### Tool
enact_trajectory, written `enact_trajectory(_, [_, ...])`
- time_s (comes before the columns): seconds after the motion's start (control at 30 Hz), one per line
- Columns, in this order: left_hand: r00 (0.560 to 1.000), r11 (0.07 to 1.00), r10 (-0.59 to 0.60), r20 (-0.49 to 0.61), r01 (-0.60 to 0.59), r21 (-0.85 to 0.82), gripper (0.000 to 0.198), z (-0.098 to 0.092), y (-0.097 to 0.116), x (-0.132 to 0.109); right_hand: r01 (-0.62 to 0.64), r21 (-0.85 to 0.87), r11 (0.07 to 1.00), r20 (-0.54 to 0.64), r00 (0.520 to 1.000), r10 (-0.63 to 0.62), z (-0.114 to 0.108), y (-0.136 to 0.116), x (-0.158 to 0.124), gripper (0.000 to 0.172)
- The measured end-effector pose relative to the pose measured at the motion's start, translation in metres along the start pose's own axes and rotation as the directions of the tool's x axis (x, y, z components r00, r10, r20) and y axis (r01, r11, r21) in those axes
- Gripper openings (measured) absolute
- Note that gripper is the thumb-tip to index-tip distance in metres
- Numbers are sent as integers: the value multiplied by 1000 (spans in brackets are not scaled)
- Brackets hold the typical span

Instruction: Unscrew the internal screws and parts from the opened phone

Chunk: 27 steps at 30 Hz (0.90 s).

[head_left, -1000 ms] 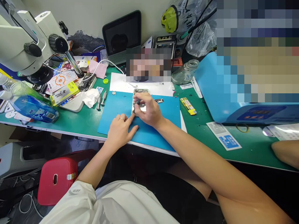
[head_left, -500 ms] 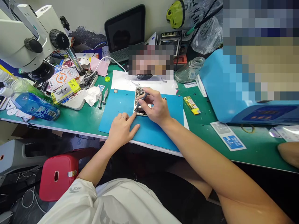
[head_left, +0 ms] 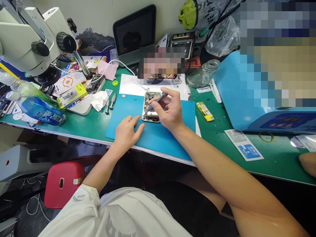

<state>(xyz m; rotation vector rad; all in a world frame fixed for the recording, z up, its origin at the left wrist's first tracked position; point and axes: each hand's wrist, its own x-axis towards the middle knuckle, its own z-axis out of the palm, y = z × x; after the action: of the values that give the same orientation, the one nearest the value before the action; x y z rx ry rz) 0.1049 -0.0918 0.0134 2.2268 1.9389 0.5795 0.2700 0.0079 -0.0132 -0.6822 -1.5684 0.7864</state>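
An opened phone (head_left: 152, 116) lies on the blue mat (head_left: 123, 112), its inner parts and a silvery block showing. My right hand (head_left: 170, 108) is closed on a slim dark pointed tool (head_left: 161, 98), whose tip slants down to the lower left part of the phone. The fingers hide part of the phone's right side, and the tool's exact kind is unclear. My left hand (head_left: 127, 133), with a ring on one finger, rests on the mat to the lower left of the phone. Its fingers are apart and hold nothing; the fingertips are close to the phone's corner.
A microscope (head_left: 41, 46) overhangs the left side, above bottles (head_left: 43, 110) and boxes. Two small screwdrivers (head_left: 110, 103) lie left of the mat. Behind is a screen (head_left: 134, 31). A glass jar (head_left: 203, 74), a yellow packet (head_left: 204, 112) and a blue case (head_left: 229, 95) stand right.
My left hand has drawn back slightly from the phone's lower corner. My right hand has tilted and shifted right, uncovering more of the phone. The whole view has shifted a little.
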Motion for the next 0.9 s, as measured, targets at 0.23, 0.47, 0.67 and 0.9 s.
enact_trajectory(0.23, [996, 996, -91, -25, 91, -8, 25, 1, 5, 19, -145, 206, 968, 29, 989, 142, 1, -1, 1, 43])
enact_trajectory(0.47, [998, 997, -69, 6, 69, 38, 19, 1, 6, 26, -172, 251, 953, 49, 985, 165, 2, -3, 2, 42])
enact_trajectory(0.67, [993, 984, -112, 33, 106, 145, 26, -28, -15, 28, -149, 181, 972, 17, 989, 149, -2, -4, 4, 42])
enact_trajectory(0.9, [974, 950, -123, 192, 59, 308, 37, -50, -51, 49, -104, 69, 992, 11, 995, 104, -3, -4, 5, 42])
